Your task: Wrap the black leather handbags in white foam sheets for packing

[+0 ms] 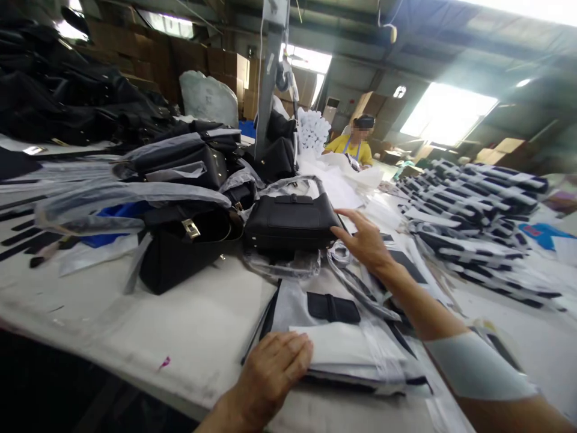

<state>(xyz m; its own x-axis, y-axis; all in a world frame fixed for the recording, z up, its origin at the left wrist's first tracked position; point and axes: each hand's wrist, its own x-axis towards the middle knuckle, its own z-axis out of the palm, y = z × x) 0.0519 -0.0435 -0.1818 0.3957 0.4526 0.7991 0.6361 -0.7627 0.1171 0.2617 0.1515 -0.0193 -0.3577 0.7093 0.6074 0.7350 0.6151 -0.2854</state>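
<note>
My right hand (364, 240) reaches forward with fingers spread, its fingertips touching the right end of a small black handbag (291, 221) that stands on the white table (180, 325). My left hand (270, 370) lies flat, palm down, on the near left corner of a stack of white sheets and clear plastic sleeves (351, 355). A small black wallet-like piece (332, 308) lies on that stack. Crumpled clear plastic (282, 264) sits under the handbag.
More black bags, some in plastic wrap (180, 198), crowd the left side, with a big black pile (67, 90) behind. Striped folded stacks (478, 198) fill the right. A grey post (270, 90) rises mid-table. A person in a yellow top (354, 147) works at the far end.
</note>
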